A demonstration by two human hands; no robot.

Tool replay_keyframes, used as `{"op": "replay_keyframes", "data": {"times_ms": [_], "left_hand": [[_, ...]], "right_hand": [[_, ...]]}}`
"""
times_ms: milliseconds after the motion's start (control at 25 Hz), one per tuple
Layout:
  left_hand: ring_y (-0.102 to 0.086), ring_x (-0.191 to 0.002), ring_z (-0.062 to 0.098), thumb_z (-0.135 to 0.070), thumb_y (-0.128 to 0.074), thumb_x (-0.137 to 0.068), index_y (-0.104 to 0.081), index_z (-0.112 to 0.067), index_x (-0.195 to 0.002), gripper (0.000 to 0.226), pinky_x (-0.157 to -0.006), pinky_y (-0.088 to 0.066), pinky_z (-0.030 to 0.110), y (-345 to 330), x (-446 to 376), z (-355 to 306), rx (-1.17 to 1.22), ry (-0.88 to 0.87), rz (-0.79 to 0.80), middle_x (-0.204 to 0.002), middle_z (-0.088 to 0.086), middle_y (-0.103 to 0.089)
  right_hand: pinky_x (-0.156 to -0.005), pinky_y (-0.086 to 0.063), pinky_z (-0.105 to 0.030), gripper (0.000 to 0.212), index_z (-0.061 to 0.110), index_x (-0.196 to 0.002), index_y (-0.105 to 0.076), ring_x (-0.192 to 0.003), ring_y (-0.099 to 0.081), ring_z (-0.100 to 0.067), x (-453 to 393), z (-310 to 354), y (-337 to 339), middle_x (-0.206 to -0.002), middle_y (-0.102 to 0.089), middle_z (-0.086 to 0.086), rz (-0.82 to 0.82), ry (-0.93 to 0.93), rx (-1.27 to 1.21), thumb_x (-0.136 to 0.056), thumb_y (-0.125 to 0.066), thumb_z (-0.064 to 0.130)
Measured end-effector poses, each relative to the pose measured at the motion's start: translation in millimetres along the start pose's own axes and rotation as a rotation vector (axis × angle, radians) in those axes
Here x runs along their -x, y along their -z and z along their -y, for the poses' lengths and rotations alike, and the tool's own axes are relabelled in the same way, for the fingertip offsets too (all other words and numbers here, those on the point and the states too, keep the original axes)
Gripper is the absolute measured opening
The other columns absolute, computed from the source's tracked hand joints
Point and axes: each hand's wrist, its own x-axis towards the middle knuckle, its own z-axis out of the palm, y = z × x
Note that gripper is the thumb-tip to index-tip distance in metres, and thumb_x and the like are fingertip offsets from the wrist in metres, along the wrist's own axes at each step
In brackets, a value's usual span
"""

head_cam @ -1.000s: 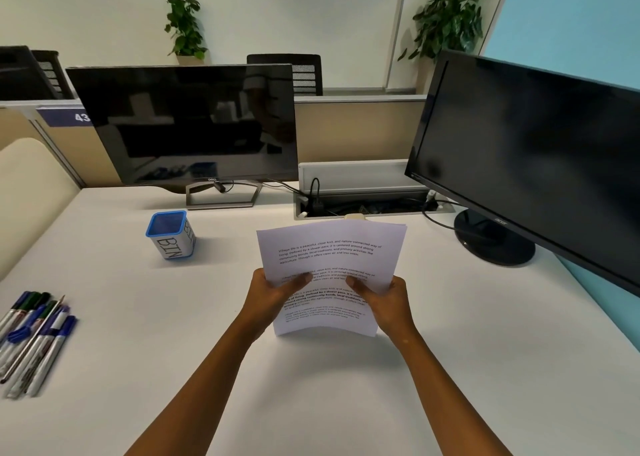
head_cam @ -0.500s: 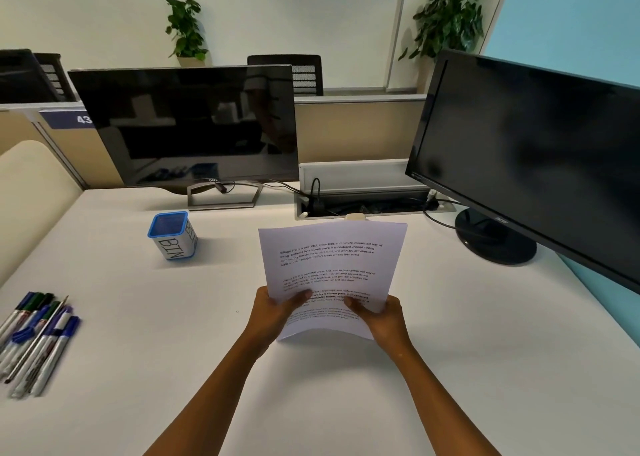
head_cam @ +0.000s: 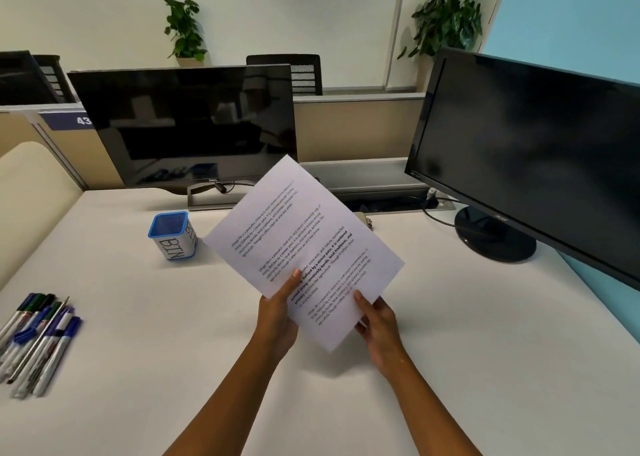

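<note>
- Nearest to us, the left hand (head_cam: pixel 277 317) pinches the printed sheet (head_cam: pixel 311 234) at its lower left edge: the thumb lies on the printed face, and the other fingers are hidden behind the paper.
- The right hand (head_cam: pixel 379 331) pinches the sheet's lower right edge in the same way, with the thumb on top and the fingers underneath.
- We see the sheet held above the white desk (head_cam: pixel 467 334), turned askew so that one corner points away towards the left monitor (head_cam: pixel 187 126). Its shadow falls on the desk below the hands.
- At the desk's left edge lies a bunch of markers (head_cam: pixel 38 338), well apart from the hands.
- Further back stands a blue-rimmed cup marked BIN (head_cam: pixel 173 235), just left of the sheet's left corner.
- Behind the sheet we make out a cable tray (head_cam: pixel 381 192) and, to the right, the right monitor (head_cam: pixel 533 154), both screens dark.
</note>
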Motion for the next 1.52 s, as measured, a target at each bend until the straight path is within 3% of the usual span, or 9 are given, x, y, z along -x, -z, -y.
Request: {"op": "replay_keyframes", "data": {"times_ms": [80,240,400,600,760,1040,1200,1400,1520], "left_hand": [[-0.067,-0.109,0.039,-0.008,-0.068,-0.082,-0.046,-0.014,-0.140,0.062,-0.087,-0.055,0.060,-2,5,6,0.006,0.027,0.005,-0.127,0.020,-0.065],[-0.070,-0.104,0.034,-0.001,-0.064,-0.089,-0.054,-0.017,-0.130,0.045,-0.076,-0.060,0.049,9,5,2,-0.053,0.102,-0.078,-0.121,0.015,-0.069],[-0.071,-0.093,0.024,-0.024,-0.059,-0.095,-0.063,-0.018,-0.115,0.022,-0.077,-0.059,0.040,44,0,-28,-0.025,0.147,-0.164,-0.105,0.008,-0.073],[-0.065,-0.083,0.024,-0.044,-0.058,-0.091,-0.068,-0.019,-0.116,0.037,-0.073,-0.048,0.036,80,-24,-68,-0.530,0.135,-0.147,-0.111,0.008,-0.074],[-0.071,-0.092,0.034,-0.050,-0.067,-0.074,-0.069,-0.018,-0.114,0.052,-0.080,-0.057,0.042,67,-20,-66,-0.870,0.112,0.103,-0.102,0.002,-0.077],[-0.072,-0.082,0.031,-0.030,-0.075,-0.069,-0.071,-0.014,-0.106,0.040,-0.073,-0.061,0.040,56,-15,-57,-0.686,-0.104,0.021,-0.096,0.004,-0.077],[-0.074,-0.083,0.029,-0.031,-0.077,-0.068,-0.071,-0.012,-0.105,0.041,-0.071,-0.062,0.037,64,-10,-51,-0.728,-0.105,0.037,-0.096,0.005,-0.077],[-0.074,-0.079,0.020,-0.028,-0.078,-0.064,-0.069,-0.022,-0.101,0.038,-0.065,-0.061,0.030,60,-3,-39,-0.698,-0.093,0.006,-0.090,-0.008,-0.077],[-0.075,-0.080,0.024,-0.027,-0.079,-0.065,-0.071,-0.016,-0.102,0.039,-0.068,-0.062,0.034,62,-6,-42,-0.690,-0.125,0.018,-0.093,-0.001,-0.078]], "right_hand": [[-0.080,-0.059,-0.038,0.084,0.020,-0.122,-0.064,-0.104,-0.070,-0.022,1,-2,-11,-0.115,-0.073,-0.002,-0.003,0.037,-0.025,-0.048,-0.093,0.048],[-0.089,-0.056,-0.048,0.037,0.019,-0.115,-0.068,-0.104,-0.070,-0.025,-8,3,0,-0.114,-0.073,-0.004,-0.102,0.119,0.103,-0.079,-0.078,0.020],[-0.085,-0.059,-0.041,0.026,0.013,-0.112,-0.068,-0.099,-0.072,-0.025,-14,25,37,-0.109,-0.075,-0.006,-0.146,0.121,0.271,-0.086,-0.072,0.014],[-0.075,-0.059,-0.032,0.017,0.016,-0.103,-0.069,-0.091,-0.074,-0.021,-15,48,57,-0.104,-0.076,-0.005,-0.051,0.069,0.435,-0.086,-0.072,0.015],[-0.073,-0.061,-0.034,0.024,0.015,-0.111,-0.066,-0.091,-0.074,-0.022,-10,56,47,-0.104,-0.076,-0.004,0.067,0.055,0.505,-0.088,-0.070,0.019],[-0.072,-0.060,-0.027,0.024,0.024,-0.109,-0.065,-0.087,-0.073,-0.016,-7,62,35,-0.101,-0.074,0.004,0.033,0.191,0.480,-0.087,-0.070,0.015],[-0.068,-0.060,-0.028,0.023,0.024,-0.102,-0.069,-0.085,-0.074,-0.021,-4,57,40,-0.092,-0.076,0.003,0.042,0.175,0.478,-0.081,-0.075,0.017],[-0.073,-0.061,-0.033,0.029,0.026,-0.104,-0.069,-0.088,-0.074,-0.020,-4,48,43,-0.098,-0.076,0.001,0.032,0.131,0.473,-0.078,-0.079,0.018],[-0.075,-0.062,-0.034,0.032,0.027,-0.105,-0.068,-0.089,-0.073,-0.019,-7,48,44,-0.100,-0.075,0.000,0.034,0.160,0.472,-0.077,-0.081,0.018]]}}
